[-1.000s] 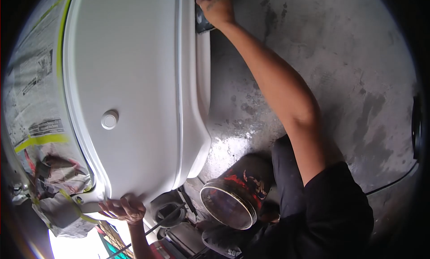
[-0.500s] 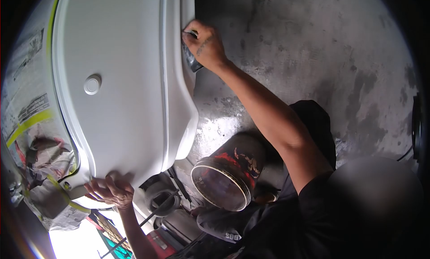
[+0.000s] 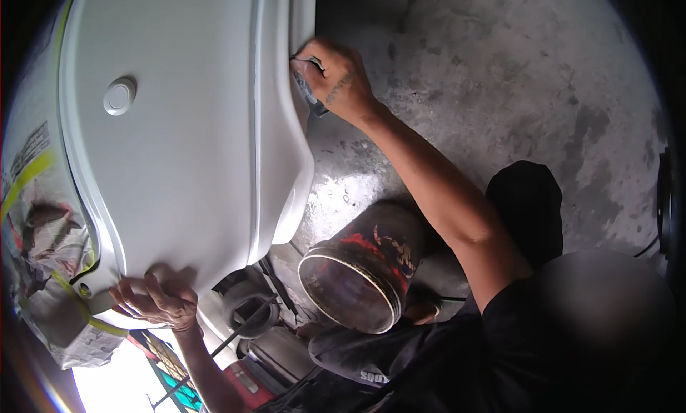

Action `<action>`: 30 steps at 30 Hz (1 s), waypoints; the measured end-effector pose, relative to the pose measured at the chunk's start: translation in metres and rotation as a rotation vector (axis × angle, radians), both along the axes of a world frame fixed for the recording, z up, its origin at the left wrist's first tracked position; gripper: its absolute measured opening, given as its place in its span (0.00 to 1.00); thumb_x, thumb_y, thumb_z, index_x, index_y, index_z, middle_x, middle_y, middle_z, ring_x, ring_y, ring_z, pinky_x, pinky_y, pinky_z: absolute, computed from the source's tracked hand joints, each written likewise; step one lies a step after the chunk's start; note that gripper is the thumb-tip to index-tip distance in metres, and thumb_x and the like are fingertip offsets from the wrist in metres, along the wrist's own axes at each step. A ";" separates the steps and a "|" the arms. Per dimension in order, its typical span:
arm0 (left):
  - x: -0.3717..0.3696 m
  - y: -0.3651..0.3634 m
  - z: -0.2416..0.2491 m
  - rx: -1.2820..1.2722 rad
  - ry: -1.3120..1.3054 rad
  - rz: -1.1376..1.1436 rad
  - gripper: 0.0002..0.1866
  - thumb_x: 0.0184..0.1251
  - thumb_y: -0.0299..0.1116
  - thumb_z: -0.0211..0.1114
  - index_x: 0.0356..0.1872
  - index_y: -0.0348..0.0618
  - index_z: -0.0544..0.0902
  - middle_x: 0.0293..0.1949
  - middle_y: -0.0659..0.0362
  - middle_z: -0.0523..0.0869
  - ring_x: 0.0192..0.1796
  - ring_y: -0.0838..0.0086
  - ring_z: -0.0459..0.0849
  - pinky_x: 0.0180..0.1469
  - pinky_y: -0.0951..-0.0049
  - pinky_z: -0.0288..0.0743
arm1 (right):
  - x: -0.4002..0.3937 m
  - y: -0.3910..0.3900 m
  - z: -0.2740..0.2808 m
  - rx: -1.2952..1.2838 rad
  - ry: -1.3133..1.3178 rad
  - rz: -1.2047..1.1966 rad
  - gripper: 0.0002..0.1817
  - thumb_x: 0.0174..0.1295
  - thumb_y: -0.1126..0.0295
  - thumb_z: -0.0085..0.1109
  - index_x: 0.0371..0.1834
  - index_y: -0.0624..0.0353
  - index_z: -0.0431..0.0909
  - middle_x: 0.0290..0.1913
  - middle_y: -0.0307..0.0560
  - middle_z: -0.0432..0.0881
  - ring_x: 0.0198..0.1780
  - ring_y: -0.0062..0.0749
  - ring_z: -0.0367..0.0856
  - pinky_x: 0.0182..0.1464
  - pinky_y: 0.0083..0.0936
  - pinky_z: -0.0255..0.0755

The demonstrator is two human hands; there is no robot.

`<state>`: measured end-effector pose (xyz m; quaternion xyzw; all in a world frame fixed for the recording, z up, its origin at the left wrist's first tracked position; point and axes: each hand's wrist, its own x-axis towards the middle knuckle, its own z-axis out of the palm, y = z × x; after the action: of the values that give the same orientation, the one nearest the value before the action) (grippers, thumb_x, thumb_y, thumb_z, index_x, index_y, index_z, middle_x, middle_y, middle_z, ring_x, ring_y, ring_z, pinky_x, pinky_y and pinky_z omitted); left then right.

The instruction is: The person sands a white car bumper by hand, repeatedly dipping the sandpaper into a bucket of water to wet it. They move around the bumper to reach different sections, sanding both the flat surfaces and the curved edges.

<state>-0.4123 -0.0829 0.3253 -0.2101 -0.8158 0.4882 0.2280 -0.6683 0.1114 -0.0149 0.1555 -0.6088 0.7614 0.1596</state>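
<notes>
A large white bumper-like panel (image 3: 193, 148) fills the left half of the view, with a round raised disc (image 3: 119, 96) on it. My right hand (image 3: 336, 81) is closed around a thin, dark, shiny sheet (image 3: 313, 97) like sandpaper, at the panel's right edge. Fingers and hand partly hide this sheet. At the panel's lower left end rests my left hand (image 3: 158, 302), its fingers spread against the white surface and nothing visible in it.
Newspaper masking (image 3: 46, 234) and yellow-green tape (image 3: 28, 181) border the panel on the left. A paint-stained bucket (image 3: 386, 249) stands close to my right arm on the grey concrete floor (image 3: 457, 48). A dark thin rod (image 3: 246, 324) crosses below.
The view has shifted, so the panel and my left hand appear farther left. My right hand sits slightly lower and farther right in view, with the dark sheet still in it.
</notes>
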 end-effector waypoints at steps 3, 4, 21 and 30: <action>-0.001 -0.002 0.000 -0.005 0.014 -0.001 0.26 0.86 0.52 0.42 0.71 0.51 0.73 0.66 0.39 0.78 0.75 0.36 0.72 0.75 0.31 0.60 | 0.038 -0.020 -0.014 -0.090 -0.010 -0.154 0.09 0.62 0.81 0.71 0.35 0.62 0.77 0.33 0.51 0.86 0.30 0.46 0.87 0.31 0.37 0.80; -0.001 -0.002 0.000 0.001 0.008 -0.019 0.26 0.87 0.54 0.41 0.71 0.51 0.73 0.67 0.39 0.78 0.75 0.36 0.72 0.75 0.32 0.61 | 0.052 -0.026 -0.025 -0.093 -0.012 -0.151 0.09 0.62 0.81 0.71 0.35 0.62 0.77 0.33 0.51 0.86 0.30 0.46 0.87 0.31 0.37 0.80; -0.002 0.109 -0.099 0.699 -0.235 0.135 0.21 0.77 0.26 0.61 0.68 0.33 0.77 0.68 0.36 0.77 0.72 0.41 0.77 0.71 0.45 0.74 | 0.077 0.037 -0.011 -0.619 -0.571 0.702 0.17 0.60 0.75 0.72 0.51 0.65 0.84 0.44 0.44 0.88 0.44 0.24 0.86 0.50 0.23 0.80; -0.052 0.135 -0.192 2.564 -0.205 0.226 0.05 0.80 0.28 0.67 0.45 0.36 0.86 0.36 0.59 0.90 0.36 0.76 0.89 0.41 0.71 0.87 | 0.107 0.059 0.044 -0.806 -0.440 0.924 0.28 0.65 0.66 0.75 0.66 0.65 0.80 0.58 0.48 0.88 0.56 0.28 0.84 0.55 0.27 0.80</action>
<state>-0.4642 0.0522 0.1335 0.1911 -0.7264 -0.6404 0.1602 -0.5617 0.1701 0.0290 0.1699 -0.1643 0.9344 -0.2667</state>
